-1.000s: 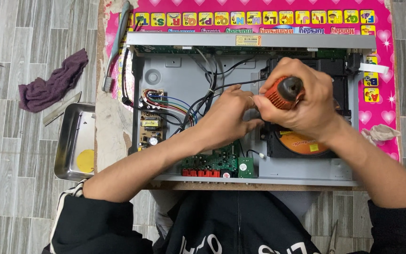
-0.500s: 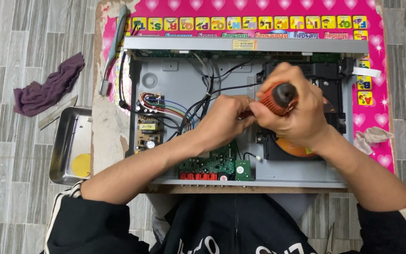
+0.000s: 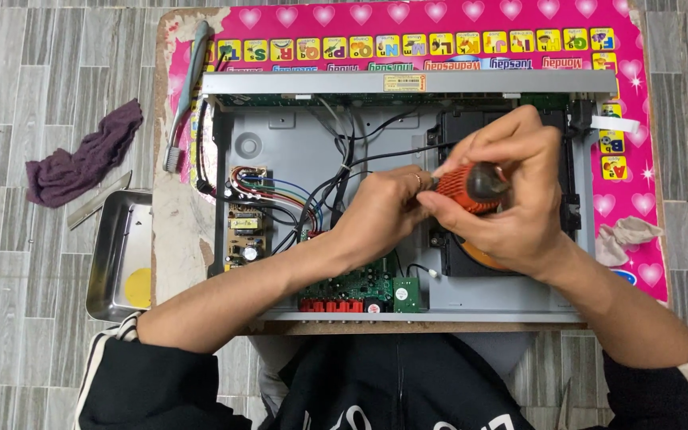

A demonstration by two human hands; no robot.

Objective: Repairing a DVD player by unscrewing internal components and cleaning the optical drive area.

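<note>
Fingers of my left hand [image 3: 382, 211] are curled shut, their tips pinched at the shaft end of the screwdriver [image 3: 471, 186], just where it leaves the handle. Fingers of my right hand [image 3: 511, 195] wrap the orange ribbed handle from above and below, closed tight on it, with the dark butt end showing between thumb and forefinger. The tool sits over the middle of the open player [image 3: 408, 199], at the left edge of the black disc drive [image 3: 575, 171]; I cannot see its tip under my hands.

Going left to right: a purple rag [image 3: 81, 155] lies crumpled on the tiled floor [image 3: 9, 318], with a flat metal strip [image 3: 99, 200] just below it. Next comes a steel tray [image 3: 105, 255] with something yellow [image 3: 140, 287] in it, touching the edge of the board [image 3: 175, 231] the player rests on. A grey tool [image 3: 189, 87] lies along the board's left side, over the pink mat [image 3: 631, 48]. Inside the case, a small power board [image 3: 244, 231] sits at the left with coloured wires [image 3: 280, 191] running right toward my left hand, and black cables [image 3: 360, 135] coming down from the back. A green circuit board [image 3: 360, 285] with red sockets lies at the front edge under my left wrist. An orange disc [image 3: 471, 256] peeks out beneath my right palm. Right of the case, a white crumpled cloth [image 3: 627, 236] lies on the mat.
</note>
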